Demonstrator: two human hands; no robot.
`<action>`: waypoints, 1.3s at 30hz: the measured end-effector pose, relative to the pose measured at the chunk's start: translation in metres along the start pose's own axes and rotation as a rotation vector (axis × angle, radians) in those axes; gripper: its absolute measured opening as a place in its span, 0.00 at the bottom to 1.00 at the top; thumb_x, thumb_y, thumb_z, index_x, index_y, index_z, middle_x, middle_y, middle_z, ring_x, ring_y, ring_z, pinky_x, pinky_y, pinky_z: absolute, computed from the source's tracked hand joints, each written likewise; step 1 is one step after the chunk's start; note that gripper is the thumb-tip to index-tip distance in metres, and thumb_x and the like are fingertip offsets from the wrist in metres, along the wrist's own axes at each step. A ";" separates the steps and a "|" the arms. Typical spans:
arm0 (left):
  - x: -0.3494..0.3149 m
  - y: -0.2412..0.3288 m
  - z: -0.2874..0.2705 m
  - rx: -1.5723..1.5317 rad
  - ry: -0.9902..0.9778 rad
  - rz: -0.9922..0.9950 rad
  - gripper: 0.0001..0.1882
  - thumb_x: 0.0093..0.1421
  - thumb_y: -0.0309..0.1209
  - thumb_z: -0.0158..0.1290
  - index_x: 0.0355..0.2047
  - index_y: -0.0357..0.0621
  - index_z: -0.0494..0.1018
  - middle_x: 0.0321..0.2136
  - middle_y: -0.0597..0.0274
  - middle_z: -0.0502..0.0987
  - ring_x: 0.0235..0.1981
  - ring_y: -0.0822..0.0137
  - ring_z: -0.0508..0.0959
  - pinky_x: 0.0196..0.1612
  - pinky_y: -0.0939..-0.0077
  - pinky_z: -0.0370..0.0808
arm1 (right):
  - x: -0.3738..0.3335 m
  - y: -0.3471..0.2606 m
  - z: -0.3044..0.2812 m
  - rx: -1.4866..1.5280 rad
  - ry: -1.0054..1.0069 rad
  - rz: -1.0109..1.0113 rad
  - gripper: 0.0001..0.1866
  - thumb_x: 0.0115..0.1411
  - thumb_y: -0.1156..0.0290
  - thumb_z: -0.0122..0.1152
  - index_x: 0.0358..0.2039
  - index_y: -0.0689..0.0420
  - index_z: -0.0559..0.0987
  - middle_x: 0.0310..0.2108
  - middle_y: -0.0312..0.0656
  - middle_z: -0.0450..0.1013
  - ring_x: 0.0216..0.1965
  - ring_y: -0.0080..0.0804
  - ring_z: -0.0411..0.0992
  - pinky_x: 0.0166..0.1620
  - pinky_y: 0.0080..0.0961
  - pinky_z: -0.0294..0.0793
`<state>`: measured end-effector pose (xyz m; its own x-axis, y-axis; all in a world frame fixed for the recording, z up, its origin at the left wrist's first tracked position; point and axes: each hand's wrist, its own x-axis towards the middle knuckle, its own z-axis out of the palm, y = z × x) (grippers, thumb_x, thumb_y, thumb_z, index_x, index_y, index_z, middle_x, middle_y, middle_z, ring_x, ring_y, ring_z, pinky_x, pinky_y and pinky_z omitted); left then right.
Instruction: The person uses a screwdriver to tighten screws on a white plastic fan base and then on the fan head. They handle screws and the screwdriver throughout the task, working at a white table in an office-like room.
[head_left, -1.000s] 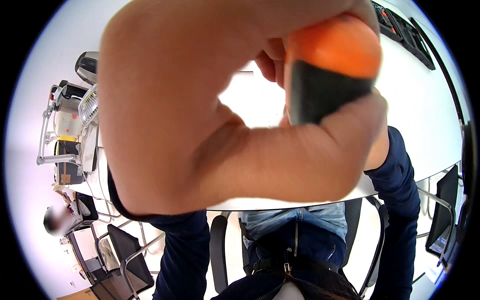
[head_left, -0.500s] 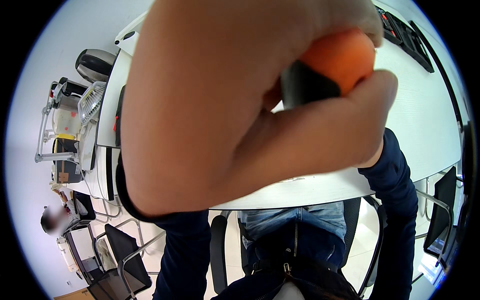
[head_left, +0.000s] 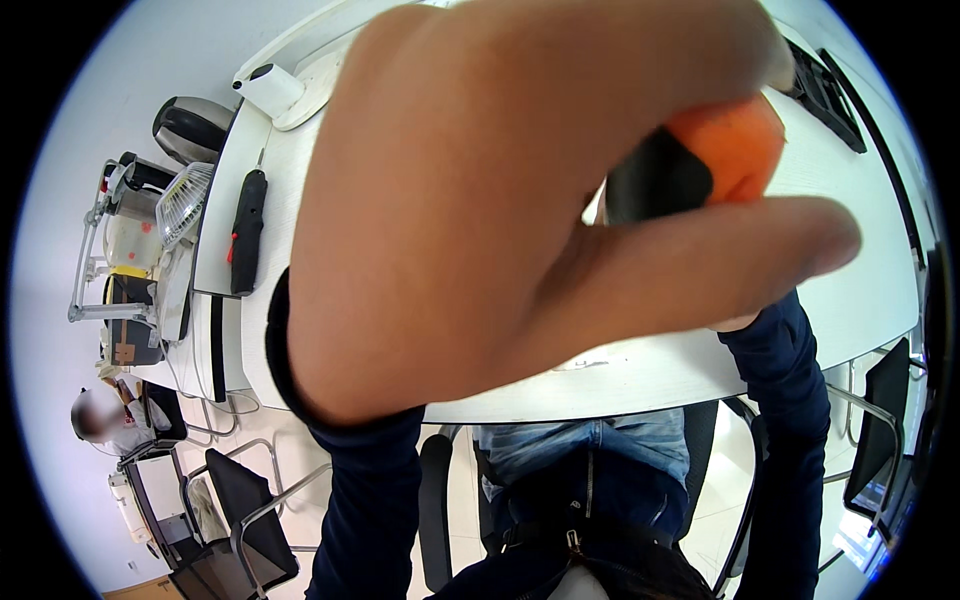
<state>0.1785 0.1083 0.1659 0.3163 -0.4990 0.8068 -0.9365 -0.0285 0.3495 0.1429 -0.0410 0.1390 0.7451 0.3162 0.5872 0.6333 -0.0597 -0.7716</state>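
Note:
Very close to the camera, my left hand point(head_left: 450, 220) fills the middle of the view. Its fingers and thumb curl around an orange-and-black tool handle point(head_left: 735, 150), with the thumb stretched out along the near side. Whatever the handle belongs to is hidden behind the hand. From the lower right, my other sleeve reaches up to the table. Only a sliver of my right hand point(head_left: 738, 322) shows beneath the left thumb, with its fingers hidden.
On the white table point(head_left: 860, 250), a slim black power screwdriver point(head_left: 248, 232) lies at left, near a white stand point(head_left: 275, 92). A black tool case point(head_left: 825, 95) sits far right. Chairs point(head_left: 240, 510) stand around; a person point(head_left: 115, 415) sits at far left.
My left hand has shifted right and a little down with the handle, and its thumb has straightened. The black power screwdriver and white stand at left have come into fuller view.

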 end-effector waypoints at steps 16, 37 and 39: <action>0.000 -0.001 -0.006 -0.004 -0.037 -0.002 0.20 0.49 0.41 0.47 0.37 0.40 0.66 0.23 0.59 0.66 0.15 0.67 0.70 0.18 0.77 0.63 | 0.003 -0.002 -0.005 0.068 -0.015 0.051 0.16 0.40 0.66 0.70 0.30 0.57 0.77 0.24 0.33 0.70 0.22 0.18 0.64 0.20 0.12 0.58; 0.008 0.000 0.009 -0.012 -0.026 0.027 0.18 0.48 0.40 0.48 0.36 0.40 0.67 0.20 0.60 0.65 0.13 0.66 0.69 0.16 0.77 0.62 | -0.004 0.019 -0.005 0.017 0.019 -0.122 0.25 0.38 0.63 0.72 0.38 0.59 0.76 0.28 0.35 0.74 0.23 0.19 0.66 0.21 0.11 0.59; 0.008 0.001 0.010 -0.011 -0.025 0.029 0.18 0.48 0.40 0.48 0.36 0.40 0.67 0.19 0.60 0.65 0.13 0.66 0.69 0.16 0.77 0.62 | -0.004 0.014 -0.005 0.043 0.008 -0.100 0.24 0.39 0.62 0.72 0.37 0.58 0.77 0.27 0.36 0.74 0.23 0.20 0.68 0.20 0.12 0.59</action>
<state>0.1786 0.0958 0.1683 0.2847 -0.5209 0.8047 -0.9436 -0.0042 0.3311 0.1501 -0.0482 0.1273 0.6802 0.3112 0.6637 0.6954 0.0125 -0.7185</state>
